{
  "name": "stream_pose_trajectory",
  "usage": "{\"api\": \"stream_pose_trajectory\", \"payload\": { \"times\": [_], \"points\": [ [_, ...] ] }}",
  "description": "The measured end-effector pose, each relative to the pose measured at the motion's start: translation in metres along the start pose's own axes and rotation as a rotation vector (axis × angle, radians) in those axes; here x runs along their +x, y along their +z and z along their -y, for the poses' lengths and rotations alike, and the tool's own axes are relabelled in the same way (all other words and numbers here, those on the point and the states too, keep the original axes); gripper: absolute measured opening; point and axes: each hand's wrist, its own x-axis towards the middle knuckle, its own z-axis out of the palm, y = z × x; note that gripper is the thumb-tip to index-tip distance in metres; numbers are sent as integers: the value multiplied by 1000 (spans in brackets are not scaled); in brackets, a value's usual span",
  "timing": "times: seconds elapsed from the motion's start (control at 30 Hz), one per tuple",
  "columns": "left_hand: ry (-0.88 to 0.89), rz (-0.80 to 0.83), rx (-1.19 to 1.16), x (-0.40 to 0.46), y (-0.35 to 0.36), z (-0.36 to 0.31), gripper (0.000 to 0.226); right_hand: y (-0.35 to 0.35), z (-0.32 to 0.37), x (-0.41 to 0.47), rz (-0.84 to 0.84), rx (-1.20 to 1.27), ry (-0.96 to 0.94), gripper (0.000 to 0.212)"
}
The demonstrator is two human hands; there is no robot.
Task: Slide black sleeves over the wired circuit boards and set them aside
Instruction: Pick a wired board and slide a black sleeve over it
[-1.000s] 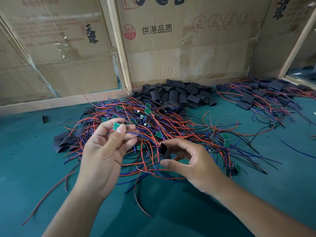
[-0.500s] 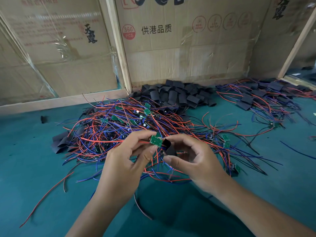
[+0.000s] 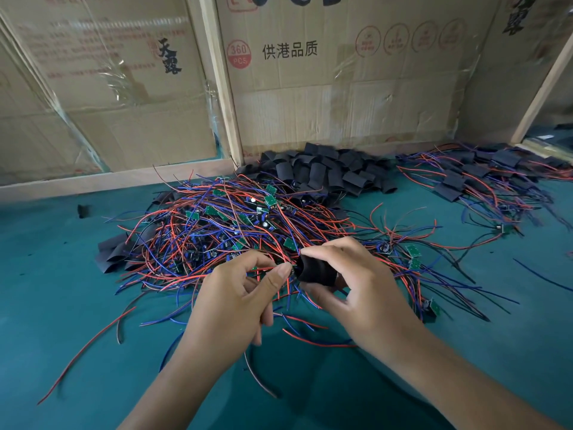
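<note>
**One board going into its sleeve, a large heap still waiting**

Your right hand grips a short black tubular sleeve between thumb and curled fingers, its open mouth turned toward your left hand. Your left hand pinches thumb against forefinger right at that mouth, on the red and blue wires of the small board you are feeding in. The board itself is almost wholly hidden at the sleeve's opening, so you cannot tell how far inside it has gone; judging by where your fingertips meet the rim, it is probably just entering.

Just behind your hands lies the tangled heap of red and blue wired green circuit boards, many bare boards showing on top. That is the work left, and it looks like most of the job. Beyond it, against the cardboard boxes, sits the pile of loose black sleeves, with a few more flat ones at the left edge of the heap.

Well apart on the far right of the teal green mat lies the spread of finished, sleeved boards with trailing wires. It appears clearly smaller than the unsleeved heap, so you are likely well short of halfway. This piece goes there once the sleeve is fully on.
</note>
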Motion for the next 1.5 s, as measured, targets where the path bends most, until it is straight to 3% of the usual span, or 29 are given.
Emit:
{"api": "stream_pose_trajectory", "payload": {
  "times": [0.23, 0.77, 0.83, 0.9, 0.97, 1.03, 1.1, 1.23, 1.37, 1.5],
  "points": [
    [-74, 35, -47, 1, 3, 3, 41, 3, -1, -1, 53, -321, -97, 45],
    [-192, 116, -98, -1, 3, -4, 46, 9, 5, -4, 127, -98, 8, 31],
    [-111, 64, -148, -2, 0, -9, 26, 6, 1, -2, 115, -80, 16, 30],
    [129, -75, -161, -5, -6, -15, 14, 4, -2, -1, 101, -65, 34, 28],
    [350, -218, 37, -6, -14, -17, 14, 2, -2, 0, 91, -29, 61, 27],
    [444, -217, 345, -2, -18, -14, 15, -1, -2, 1, 77, 29, 57, 28],
    [411, -102, 488, 3, -20, -9, 23, -4, -3, 2, 63, 70, 43, 29],
    [327, 58, 438, 4, -20, -2, 20, -6, -1, 4, 78, 95, 27, 31],
    [321, 73, 396, 4, -17, -6, 9, -7, -5, 3, 102, 81, 6, 35],
    [256, 67, 284, 1, -16, -9, 27, -5, -5, 1, 107, 26, -53, 37]
  ]
}}
